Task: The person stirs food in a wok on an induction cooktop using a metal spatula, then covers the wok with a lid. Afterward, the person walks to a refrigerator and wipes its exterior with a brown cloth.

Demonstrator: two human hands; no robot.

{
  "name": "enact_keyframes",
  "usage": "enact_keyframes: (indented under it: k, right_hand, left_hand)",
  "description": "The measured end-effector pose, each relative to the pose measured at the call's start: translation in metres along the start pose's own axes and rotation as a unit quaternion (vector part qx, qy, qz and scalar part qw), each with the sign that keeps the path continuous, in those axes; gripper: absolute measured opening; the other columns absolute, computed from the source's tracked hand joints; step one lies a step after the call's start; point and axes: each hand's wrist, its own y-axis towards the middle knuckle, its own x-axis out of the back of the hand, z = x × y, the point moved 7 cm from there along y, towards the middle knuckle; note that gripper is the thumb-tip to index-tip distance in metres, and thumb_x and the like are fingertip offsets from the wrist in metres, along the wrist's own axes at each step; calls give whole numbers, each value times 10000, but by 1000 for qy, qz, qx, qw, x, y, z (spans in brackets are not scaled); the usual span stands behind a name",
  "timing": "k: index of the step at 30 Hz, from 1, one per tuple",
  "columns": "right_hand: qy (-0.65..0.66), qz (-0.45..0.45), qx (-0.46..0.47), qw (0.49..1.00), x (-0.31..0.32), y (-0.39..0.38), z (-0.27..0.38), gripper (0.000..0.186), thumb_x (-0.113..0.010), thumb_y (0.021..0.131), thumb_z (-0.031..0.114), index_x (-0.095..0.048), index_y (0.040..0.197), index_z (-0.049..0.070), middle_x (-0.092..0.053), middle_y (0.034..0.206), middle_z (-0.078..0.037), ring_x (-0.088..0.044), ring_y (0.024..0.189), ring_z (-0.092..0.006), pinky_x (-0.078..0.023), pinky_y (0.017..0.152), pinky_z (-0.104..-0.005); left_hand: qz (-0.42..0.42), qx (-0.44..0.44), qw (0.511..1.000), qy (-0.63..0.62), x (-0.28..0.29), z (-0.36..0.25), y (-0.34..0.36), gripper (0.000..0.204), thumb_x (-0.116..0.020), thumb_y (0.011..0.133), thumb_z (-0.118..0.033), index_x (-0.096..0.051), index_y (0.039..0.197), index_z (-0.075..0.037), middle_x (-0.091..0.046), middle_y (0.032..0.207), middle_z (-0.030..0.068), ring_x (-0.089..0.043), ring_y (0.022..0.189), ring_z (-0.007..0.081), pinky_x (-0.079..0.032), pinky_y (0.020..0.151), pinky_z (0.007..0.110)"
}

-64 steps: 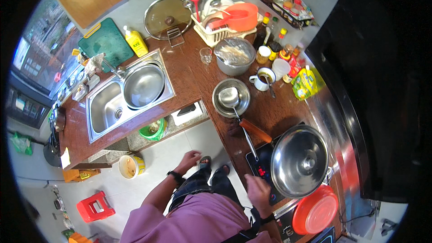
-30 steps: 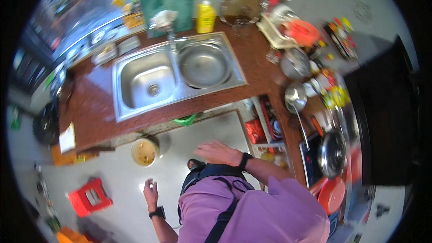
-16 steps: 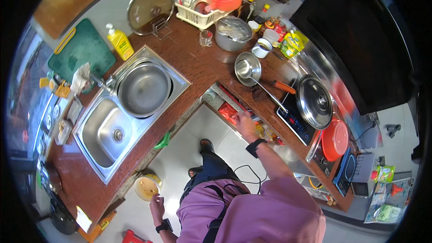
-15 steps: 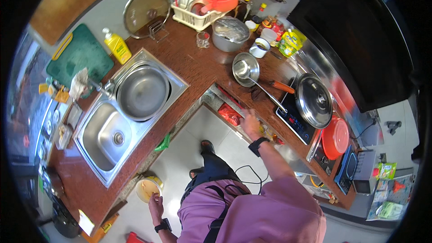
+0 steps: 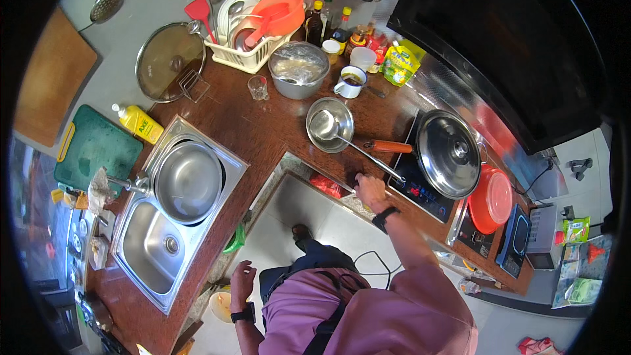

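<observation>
My right hand (image 5: 371, 192) is at the front edge of the brown counter (image 5: 276, 125), its fingers curled; whatever they may grip is hidden. Just beyond it, the long handle of a ladle (image 5: 323, 125) slants down from a steel bowl (image 5: 335, 141) towards the black induction cooktop (image 5: 411, 187). A lidded pan (image 5: 449, 151) with a wooden handle rests on this cooktop. My left hand (image 5: 242, 281) hangs low by my side, fingers loosely bent and holding nothing. Below it on the floor stands a pale bucket (image 5: 221, 305), partly hidden by my wrist.
A steel basin (image 5: 187, 184) sits in the sink (image 5: 121, 250) at left. On the far counter are a pot (image 5: 299, 82), a glass (image 5: 258, 87), an enamel mug (image 5: 350, 83) and a dish rack (image 5: 240, 59). A red package (image 5: 325, 185) lies below the counter edge.
My right hand has risen from beside the red package below the counter to the counter's front edge. My left hand has moved up from the bucket. The whole view has shifted.
</observation>
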Motion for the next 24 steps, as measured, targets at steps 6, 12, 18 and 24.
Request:
enact_keyframes:
  k: [6, 12, 18, 24]
  right_hand:
    - [172, 10, -35, 984, 29, -48, 24, 313, -755, 899, 379, -778, 1125, 163, -782, 982, -179, -743, 886, -428, -598, 818, -530]
    - [495, 82, 133, 855, 64, -82, 144, 317, -765, 944, 296, -768, 1130, 39, -778, 978, -121, -738, 886, -219, -584, 817, -385]
    - [454, 36, 182, 871, 91, -106, 214, 350, -745, 980, 277, -735, 1184, -7, -772, 1028, -150, -720, 929, -217, -561, 862, -371]
    - [525, -13, 47, 850, 45, -130, 212, 233, -742, 970, 214, -766, 1090, 16, -772, 903, -100, -725, 864, -198, -562, 825, -361]
  left_hand:
    - [48, -56, 996, -48, -8, -76, 40, 321, -709, 983, -144, -667, 1272, -11, -756, 1032, 136, -720, 872, 227, -576, 776, 366]
    - [121, -269, 951, -94, -18, -178, 63, 683, -794, 885, -16, -485, 1493, -48, -548, 1482, 137, -644, 1135, 264, -592, 814, 358]
    - [196, -204, 940, -192, -10, -199, 58, 287, -731, 927, -48, -679, 1202, 15, -744, 996, 86, -682, 879, 139, -560, 808, 320]
    - [225, -147, 907, -324, 27, -165, 20, 195, -676, 965, -84, -683, 1122, 32, -746, 975, 63, -684, 849, 133, -563, 788, 312]
